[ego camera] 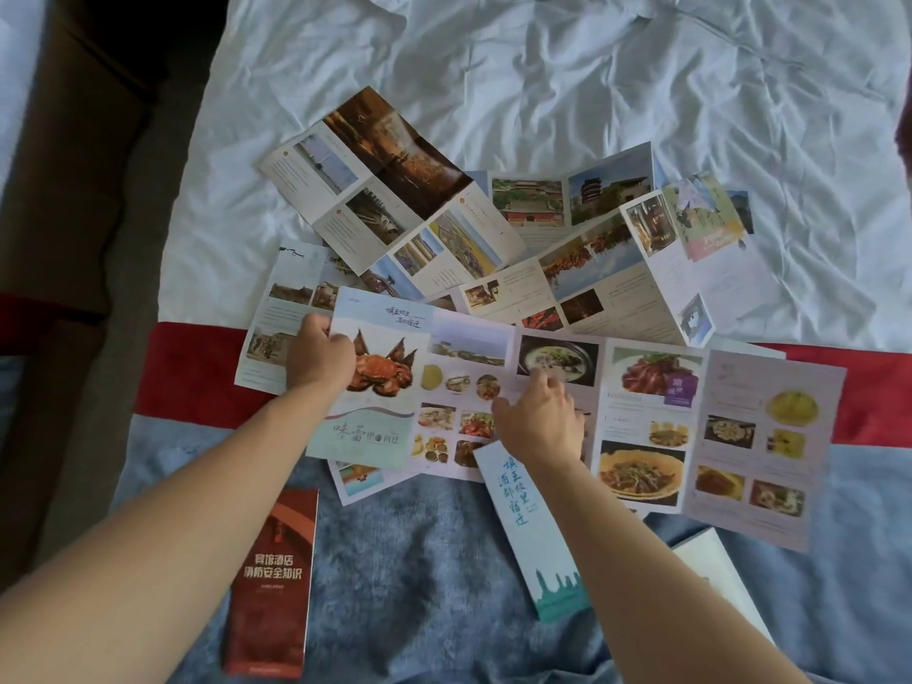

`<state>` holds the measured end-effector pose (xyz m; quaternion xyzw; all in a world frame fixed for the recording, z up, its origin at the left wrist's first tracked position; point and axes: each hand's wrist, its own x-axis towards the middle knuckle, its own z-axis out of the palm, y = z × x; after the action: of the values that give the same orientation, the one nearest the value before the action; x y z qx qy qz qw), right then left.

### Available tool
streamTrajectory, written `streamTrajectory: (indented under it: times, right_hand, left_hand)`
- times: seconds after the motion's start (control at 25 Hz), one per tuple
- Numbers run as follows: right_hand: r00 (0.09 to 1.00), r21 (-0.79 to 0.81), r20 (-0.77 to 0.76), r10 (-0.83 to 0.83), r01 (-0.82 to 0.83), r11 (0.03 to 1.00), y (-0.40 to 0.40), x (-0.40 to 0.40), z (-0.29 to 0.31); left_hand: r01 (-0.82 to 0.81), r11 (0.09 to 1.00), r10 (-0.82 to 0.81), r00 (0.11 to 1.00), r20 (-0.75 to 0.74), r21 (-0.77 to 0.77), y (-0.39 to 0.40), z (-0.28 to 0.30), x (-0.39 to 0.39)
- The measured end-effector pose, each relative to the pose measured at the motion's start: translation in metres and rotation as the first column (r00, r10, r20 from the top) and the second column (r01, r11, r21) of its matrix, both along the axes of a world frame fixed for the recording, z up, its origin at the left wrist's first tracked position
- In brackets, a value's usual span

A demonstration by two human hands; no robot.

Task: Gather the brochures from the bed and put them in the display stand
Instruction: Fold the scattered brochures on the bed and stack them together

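Observation:
A long unfolded food brochure (651, 427) lies across the bed's red band. My left hand (320, 360) grips its left end panel, the one with the crab picture. My right hand (540, 417) rests on its middle panels with fingers spread. Several more unfolded brochures (395, 180) with landscape photos lie fanned out behind it on the white sheet. A folded red brochure (271, 580) lies near my left forearm. A folded light blue brochure (530, 530) lies under my right forearm. No display stand is in view.
The bed has a white sheet (592, 66), a red band (197, 377) and a blue blanket (419, 585). A white booklet corner (710, 570) shows at the lower right. Dark floor and brown furniture (64, 190) lie to the left of the bed.

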<state>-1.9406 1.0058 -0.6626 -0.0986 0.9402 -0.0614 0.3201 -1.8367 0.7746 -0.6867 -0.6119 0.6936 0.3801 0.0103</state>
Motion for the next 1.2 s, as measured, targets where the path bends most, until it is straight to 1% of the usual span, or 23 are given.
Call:
streamTrajectory:
  times: [0.08, 0.12, 0.24, 0.28, 0.36, 0.4, 0.44, 0.48, 0.52, 0.6, 0.68, 0.72, 0.76, 0.84, 0.88, 0.92, 1.0, 1.04, 1.08, 1.12, 1.2]
  right_hand:
    - [1.0, -0.032, -0.021, 0.006, -0.006, 0.999, -0.006, 0.005, 0.002]
    - [1.0, -0.044, -0.006, 0.003, -0.003, 0.999, -0.008, 0.006, 0.003]
    - [0.992, -0.083, 0.107, -0.062, 0.071, 0.994, -0.005, 0.002, 0.005]
    - [0.991, -0.11, 0.124, -0.04, 0.054, 0.992, -0.003, 0.0, 0.005]
    - [0.995, -0.185, 0.095, 0.037, -0.019, 0.982, 0.001, -0.003, 0.007]
    - [0.996, -0.253, 0.094, -0.009, 0.033, 0.967, 0.003, -0.005, 0.008]
    - [0.982, -0.337, 0.149, -0.114, 0.159, 0.928, 0.003, -0.006, 0.012]
    - [0.937, -0.411, 0.25, -0.243, 0.33, 0.85, 0.003, -0.005, 0.016]
    - [0.883, -0.458, 0.348, -0.314, 0.452, 0.765, 0.002, -0.005, 0.018]
    - [0.787, -0.491, 0.501, -0.36, 0.6, 0.631, -0.001, -0.004, 0.021]
    - [0.682, -0.491, 0.623, -0.382, 0.722, 0.487, -0.004, -0.006, 0.025]
    - [0.656, -0.491, 0.652, -0.379, 0.747, 0.448, -0.006, -0.007, 0.026]
    - [0.654, -0.501, 0.664, -0.363, 0.749, 0.434, -0.008, -0.007, 0.026]
    - [0.715, -0.549, 0.609, -0.344, 0.693, 0.468, -0.013, -0.007, 0.024]
    - [0.747, -0.565, 0.569, -0.344, 0.659, 0.496, -0.016, -0.007, 0.023]
    - [0.767, -0.574, 0.544, -0.34, 0.636, 0.516, -0.019, -0.008, 0.022]
    - [0.777, -0.558, 0.514, -0.364, 0.625, 0.546, -0.024, -0.01, 0.022]
    - [0.782, -0.55, 0.494, -0.381, 0.62, 0.56, -0.024, -0.01, 0.021]
    - [0.8, -0.549, 0.458, -0.388, 0.598, 0.584, -0.023, -0.011, 0.019]
    - [0.82, -0.543, 0.42, -0.39, 0.571, 0.616, -0.021, -0.01, 0.016]
    - [0.858, -0.518, 0.341, -0.384, 0.512, 0.685, -0.017, -0.009, 0.011]
  left_hand:
    - [0.013, 0.997, -0.012, 1.0, -0.014, 0.074, 0.008, -0.003, -0.003]
    - [0.012, 0.993, -0.01, 1.0, -0.022, 0.114, 0.012, -0.003, -0.005]
    - [-0.003, 0.97, 0.026, 0.996, -0.091, 0.242, 0.021, -0.004, -0.009]
    - [-0.01, 0.954, 0.05, 0.991, -0.125, 0.3, 0.024, -0.003, -0.011]
    - [-0.035, 0.904, 0.133, 0.97, -0.202, 0.427, 0.031, -0.001, -0.016]
    - [-0.046, 0.878, 0.176, 0.957, -0.231, 0.477, 0.035, 0.001, -0.019]
    - [-0.045, 0.859, 0.197, 0.949, -0.247, 0.51, 0.039, 0.003, -0.023]
    - [-0.031, 0.848, 0.195, 0.947, -0.257, 0.53, 0.043, 0.004, -0.026]
    - [-0.004, 0.842, 0.176, 0.947, -0.267, 0.54, 0.047, 0.005, -0.03]
    - [0.081, 0.852, 0.078, 0.957, -0.278, 0.518, 0.057, 0.007, -0.038]
    - [0.165, 0.884, -0.057, 0.966, -0.251, 0.436, 0.067, 0.007, -0.045]
    - [0.196, 0.902, -0.115, 0.968, -0.225, 0.385, 0.071, 0.007, -0.048]
    - [0.223, 0.915, -0.164, 0.967, -0.197, 0.337, 0.074, 0.006, -0.05]
    - [0.264, 0.925, -0.223, 0.96, -0.171, 0.274, 0.078, 0.004, -0.051]
    - [0.27, 0.924, -0.226, 0.957, -0.183, 0.27, 0.078, 0.003, -0.05]
    - [0.26, 0.921, -0.202, 0.955, -0.215, 0.29, 0.077, 0.002, -0.048]
    - [0.203, 0.892, -0.084, 0.953, -0.293, 0.404, 0.074, 0.0, -0.042]
    - [0.183, 0.869, -0.036, 0.95, -0.31, 0.459, 0.073, 0.001, -0.04]
    - [0.183, 0.858, -0.025, 0.948, -0.317, 0.479, 0.072, 0.001, -0.037]
    - [0.193, 0.865, -0.043, 0.948, -0.315, 0.462, 0.071, 0.0, -0.036]
    - [0.205, 0.914, -0.099, 0.95, -0.296, 0.351, 0.07, -0.002, -0.034]
